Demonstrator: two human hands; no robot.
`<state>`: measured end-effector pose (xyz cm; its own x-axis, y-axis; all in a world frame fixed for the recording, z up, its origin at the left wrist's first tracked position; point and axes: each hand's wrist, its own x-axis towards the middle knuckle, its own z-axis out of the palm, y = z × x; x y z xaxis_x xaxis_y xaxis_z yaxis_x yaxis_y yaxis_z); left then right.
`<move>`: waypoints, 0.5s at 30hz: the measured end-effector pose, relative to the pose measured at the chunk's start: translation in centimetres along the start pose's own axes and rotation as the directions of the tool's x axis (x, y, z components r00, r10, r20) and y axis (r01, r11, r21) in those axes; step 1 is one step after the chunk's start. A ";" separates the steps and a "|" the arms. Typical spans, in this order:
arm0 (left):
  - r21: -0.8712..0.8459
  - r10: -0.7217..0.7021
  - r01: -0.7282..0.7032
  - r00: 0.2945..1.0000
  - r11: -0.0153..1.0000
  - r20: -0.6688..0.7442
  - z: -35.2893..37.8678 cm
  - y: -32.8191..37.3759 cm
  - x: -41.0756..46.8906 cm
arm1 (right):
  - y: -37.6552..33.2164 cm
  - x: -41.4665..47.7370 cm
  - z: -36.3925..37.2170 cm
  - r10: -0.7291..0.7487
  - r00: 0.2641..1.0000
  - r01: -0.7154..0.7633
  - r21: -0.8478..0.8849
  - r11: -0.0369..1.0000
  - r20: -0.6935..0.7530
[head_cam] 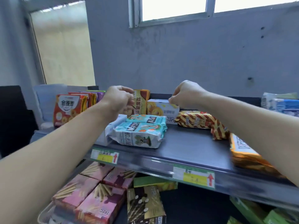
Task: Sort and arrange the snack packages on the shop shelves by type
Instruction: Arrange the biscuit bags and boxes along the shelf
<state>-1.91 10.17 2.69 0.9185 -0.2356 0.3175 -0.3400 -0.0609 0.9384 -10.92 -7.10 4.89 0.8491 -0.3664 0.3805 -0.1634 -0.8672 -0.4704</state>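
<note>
On the top shelf point(186, 147), an upright yellow-brown biscuit box point(142, 101) stands at the back. My left hand point(118, 101) curls its thumb and fingers around that box's left edge. To its right stands a pale blue cookie box point(160, 109); my right hand point(184, 94) is curled with its fingertips on that box's top right corner. In front lie two teal-and-white biscuit packs point(139, 135), with a red-and-gold striped wafer pack point(197, 120) to their right. An orange pack point(242, 151) lies partly under my right forearm.
Red and purple upright packs point(69, 109) stand at the shelf's left end, blue-white packs point(281, 104) at the far right. The shelf below holds pink biscuit-stick boxes point(90, 196), a dark chocolate-stick box point(145, 206) and green packs point(252, 210). A grey wall rises behind.
</note>
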 end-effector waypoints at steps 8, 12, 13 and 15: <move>0.115 -0.089 0.078 0.992 0.990 0.087 -3.3 -3.3 2.8 | -1.6 2.8 5.8 0.208 0.957 -0.217 0.025 0.976 0.202; 0.237 -0.117 0.076 0.980 0.968 0.163 -1.6 -3.9 4.7 | -0.5 4.0 6.6 0.302 0.913 -0.342 0.112 0.933 0.273; 0.283 -0.121 0.066 0.976 0.957 0.180 -1.1 -4.0 5.2 | -0.1 4.3 6.7 0.313 0.903 -0.360 0.119 0.925 0.295; 0.397 -0.110 0.022 0.974 0.917 0.199 -0.2 -4.2 6.2 | 0.6 5.0 7.2 0.337 0.877 -0.389 0.094 0.916 0.344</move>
<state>5.22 9.15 0.70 0.8916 -0.4158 0.1791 -0.3717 -0.4464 0.8140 -3.19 -6.99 0.80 0.8618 -0.4975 -0.0985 -0.4329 -0.6205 -0.6539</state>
